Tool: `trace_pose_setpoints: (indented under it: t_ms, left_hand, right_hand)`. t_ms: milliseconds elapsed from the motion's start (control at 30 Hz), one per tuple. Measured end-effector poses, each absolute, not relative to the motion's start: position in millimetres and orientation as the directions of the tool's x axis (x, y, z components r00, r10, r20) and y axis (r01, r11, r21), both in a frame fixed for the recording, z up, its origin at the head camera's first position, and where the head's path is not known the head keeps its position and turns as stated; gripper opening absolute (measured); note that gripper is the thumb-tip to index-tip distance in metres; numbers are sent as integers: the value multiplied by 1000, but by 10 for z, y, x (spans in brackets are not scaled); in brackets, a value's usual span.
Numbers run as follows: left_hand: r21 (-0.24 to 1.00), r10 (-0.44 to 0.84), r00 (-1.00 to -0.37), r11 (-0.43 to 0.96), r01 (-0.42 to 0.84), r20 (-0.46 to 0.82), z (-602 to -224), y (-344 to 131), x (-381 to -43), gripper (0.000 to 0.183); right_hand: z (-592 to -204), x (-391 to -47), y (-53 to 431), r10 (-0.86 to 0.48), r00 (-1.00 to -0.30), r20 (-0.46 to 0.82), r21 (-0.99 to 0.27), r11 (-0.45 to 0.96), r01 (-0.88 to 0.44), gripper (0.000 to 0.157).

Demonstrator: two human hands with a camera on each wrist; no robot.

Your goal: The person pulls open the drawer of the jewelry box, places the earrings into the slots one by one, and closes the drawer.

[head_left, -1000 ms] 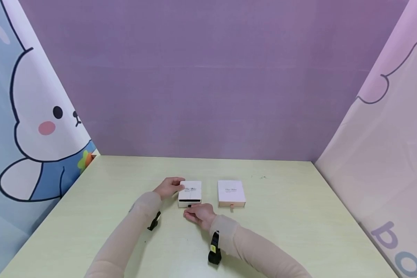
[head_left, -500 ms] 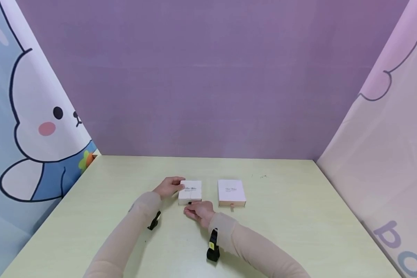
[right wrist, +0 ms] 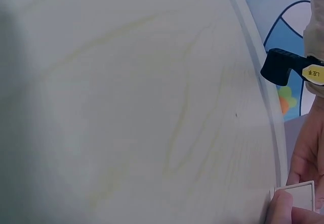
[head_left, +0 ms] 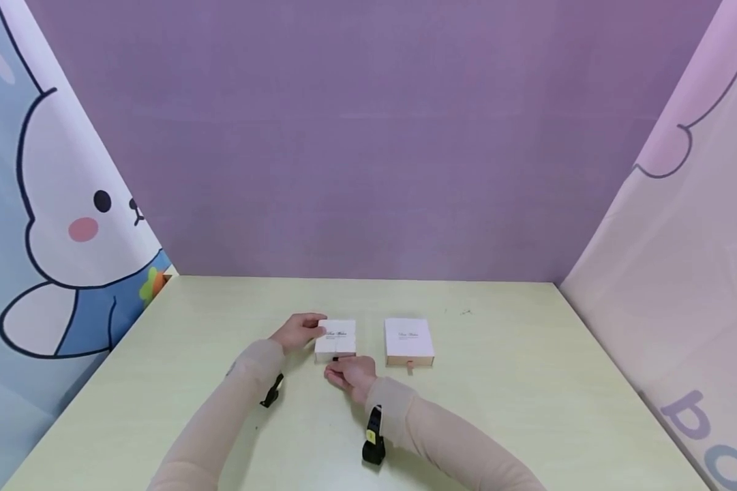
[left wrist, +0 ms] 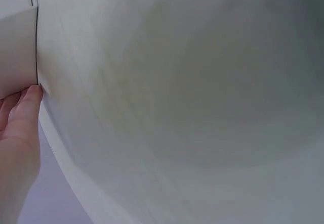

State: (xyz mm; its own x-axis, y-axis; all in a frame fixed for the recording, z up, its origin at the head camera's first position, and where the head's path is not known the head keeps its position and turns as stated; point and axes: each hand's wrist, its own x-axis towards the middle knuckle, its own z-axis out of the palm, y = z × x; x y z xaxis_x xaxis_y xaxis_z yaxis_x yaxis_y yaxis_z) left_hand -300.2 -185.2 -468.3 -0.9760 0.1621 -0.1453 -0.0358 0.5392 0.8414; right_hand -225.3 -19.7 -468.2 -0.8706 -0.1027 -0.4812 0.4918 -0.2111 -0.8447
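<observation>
A small white drawer box (head_left: 336,335) with dark printed script lies on the table, its drawer front flush with the sleeve. My left hand (head_left: 298,331) grips its left side, thumb at the near-left edge and fingers around the far corner. In the left wrist view, fingertips of the left hand (left wrist: 21,115) meet the box's pale side (left wrist: 19,47). My right hand (head_left: 352,376) is at the box's front, fingers against the drawer beside a black pull tab (head_left: 336,359). The right wrist view shows right fingers (right wrist: 281,208) pressed to the box (right wrist: 302,195).
To the right sits a second white drawer box (head_left: 408,339) with a pinkish front and a ribbon tab (head_left: 410,367). Both rest on a pale wooden table (head_left: 497,409). Behind stands a purple panel (head_left: 368,150); printed cartoon sheets (head_left: 67,204) hang at the sides.
The dark gap at the front of the left box has closed as its drawer slid in. The right hand moved slightly forward with it; the left hand kept its hold.
</observation>
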Motion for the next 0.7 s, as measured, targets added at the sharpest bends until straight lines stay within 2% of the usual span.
trace_pose_setpoints:
  t_ms: [267,400,600,700]
  left_hand:
    - [844,178,-974,536,-24,-141,-4631,-1769,-3018,41]
    - [845,172,-972,533,-47,-162,-4655,-1752,-3057,44]
    - [803,185,-959,592,-68,-217,-4568,-1847,-2983,66]
    - [760,173,-973,650,-6,-155,-4432,-1922,-2867,68]
  right_hand:
    - [-4630,-2270,-131,-112,-864,-491,-837,-214,503,30]
    - [-4605,-2251,-72,-160,-857,-489,-833,-206,514,28]
    - [-4540,-2077,129,-281,-855,-436,-879,-71,471,27]
    - [-4487,-1974,328,-343,-868,-358,-929,35,369,29]
